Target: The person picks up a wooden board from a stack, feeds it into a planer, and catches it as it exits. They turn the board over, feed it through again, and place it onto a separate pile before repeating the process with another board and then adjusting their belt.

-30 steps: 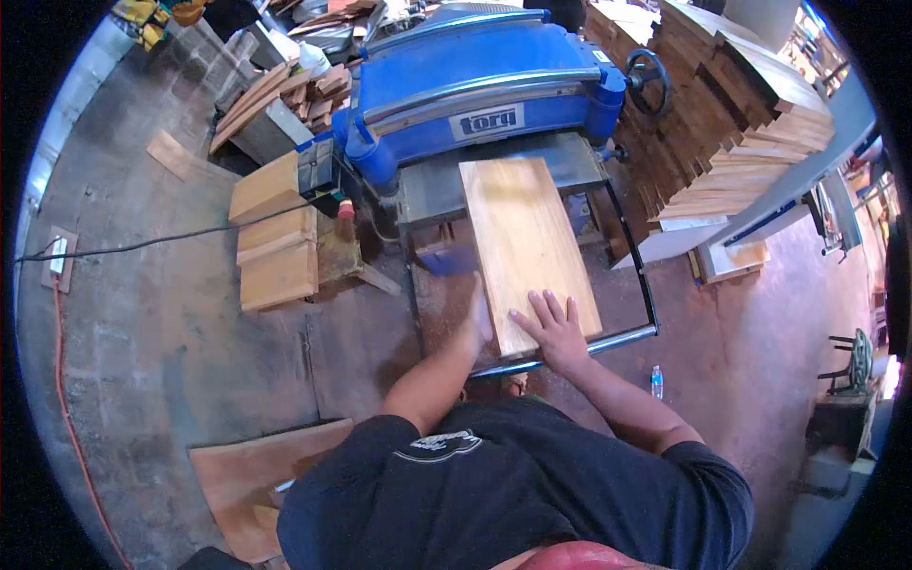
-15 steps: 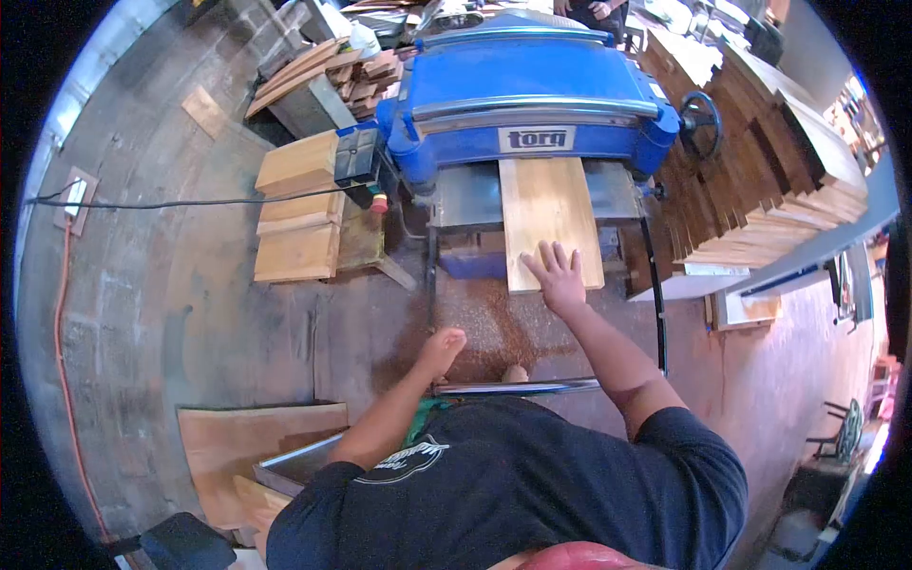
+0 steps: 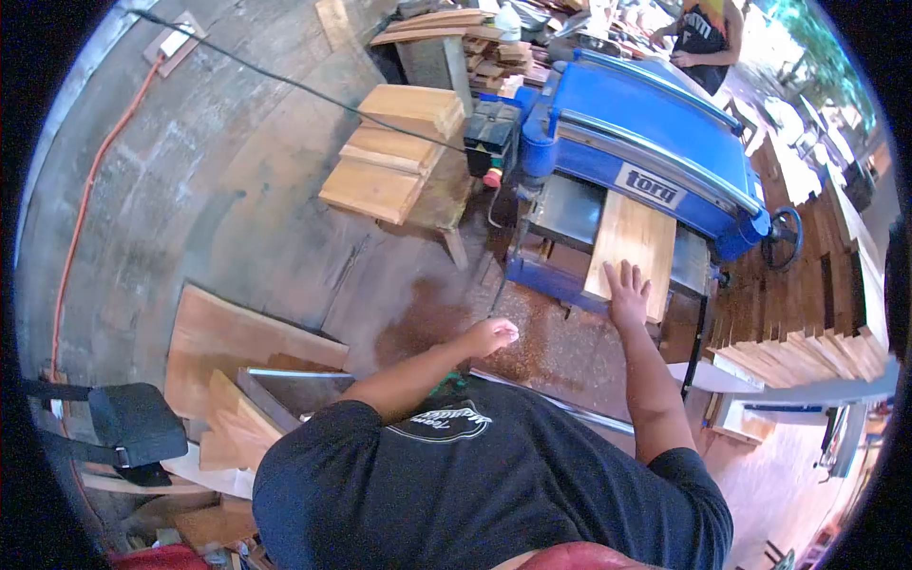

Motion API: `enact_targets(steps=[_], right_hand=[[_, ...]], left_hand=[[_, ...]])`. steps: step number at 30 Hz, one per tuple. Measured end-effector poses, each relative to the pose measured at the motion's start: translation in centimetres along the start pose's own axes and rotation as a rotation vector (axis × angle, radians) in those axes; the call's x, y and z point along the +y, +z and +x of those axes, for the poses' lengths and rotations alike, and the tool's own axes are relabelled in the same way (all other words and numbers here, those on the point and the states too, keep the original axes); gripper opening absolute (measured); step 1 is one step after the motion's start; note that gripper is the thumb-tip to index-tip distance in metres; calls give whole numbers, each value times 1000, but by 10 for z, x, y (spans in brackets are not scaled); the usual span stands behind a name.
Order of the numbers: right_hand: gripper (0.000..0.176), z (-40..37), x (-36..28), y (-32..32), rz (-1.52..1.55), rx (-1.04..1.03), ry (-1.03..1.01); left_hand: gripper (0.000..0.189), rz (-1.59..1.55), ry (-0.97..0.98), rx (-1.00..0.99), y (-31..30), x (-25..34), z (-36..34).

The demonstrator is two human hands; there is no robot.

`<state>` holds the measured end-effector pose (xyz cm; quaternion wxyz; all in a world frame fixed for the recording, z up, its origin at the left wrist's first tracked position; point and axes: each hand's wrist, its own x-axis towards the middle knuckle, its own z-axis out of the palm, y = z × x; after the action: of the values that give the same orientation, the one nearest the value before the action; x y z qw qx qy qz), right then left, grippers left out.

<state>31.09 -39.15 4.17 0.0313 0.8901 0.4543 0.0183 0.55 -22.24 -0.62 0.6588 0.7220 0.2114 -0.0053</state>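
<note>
Left hand (image 3: 491,337) bent-armed, apart from the board (image 3: 644,233), fingers loosely curled; we cannot tell if it grips anything. Board lies over the near edge of the metal bed (image 3: 567,209), far end hidden under the blue machine (image 3: 651,114); we should keep it flat and square. Right hand (image 3: 628,302), arm extended, fingers spread on its near end: we'd push evenly, fingertips well back.
</note>
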Motion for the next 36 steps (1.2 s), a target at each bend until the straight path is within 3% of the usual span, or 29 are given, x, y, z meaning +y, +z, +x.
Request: enact_targets(steps=[3,5,7,9,12,15,17,19,21,23,25,27,33,35,36], right_hand=[[89,7,-19,2,-100,101,14],[79,5,-60,-31,206,-116,-125],[69,7,-111,-44,435,167,-472],[48,21,-162,-37,668,71,-593],[39,60,-213,-11,708,23,-675],[35,113,-232,10,686,-41,-651],[37,136,-231,15,379,-267,-447],[32,144,-229,15,413,-145,-360],[31,146,-232,26,370,-138,-390],[29,152,-251,15,325,-157,-268],[26,154,-260,15,287,-172,-141],[19,154,-260,23,244,-82,-145],[13,162,-256,24,342,-49,-142],[16,150,-252,35,406,-59,-124],[16,138,-253,45,390,-68,-32]], left_hand=[[26,20,-2,52,-23,0,-17],[26,49,-31,107,-48,-4,-31],[27,-223,-79,279,-74,-17,-45],[27,-260,-127,343,-103,-25,-56],[27,-270,-174,415,-163,-43,-44],[26,-285,-212,441,-235,-66,1],[26,-307,-241,447,-308,-92,60],[22,-25,-225,330,-378,-152,131],[18,-188,-91,504,-418,-148,191],[20,79,-195,589,-470,-156,260],[39,-338,222,623,-524,-226,354],[57,308,34,881,-525,-111,365],[68,467,-31,1057,-573,-75,479],[77,647,-142,1137,-581,-79,507],[77,639,-145,1119,-583,-73,512]])
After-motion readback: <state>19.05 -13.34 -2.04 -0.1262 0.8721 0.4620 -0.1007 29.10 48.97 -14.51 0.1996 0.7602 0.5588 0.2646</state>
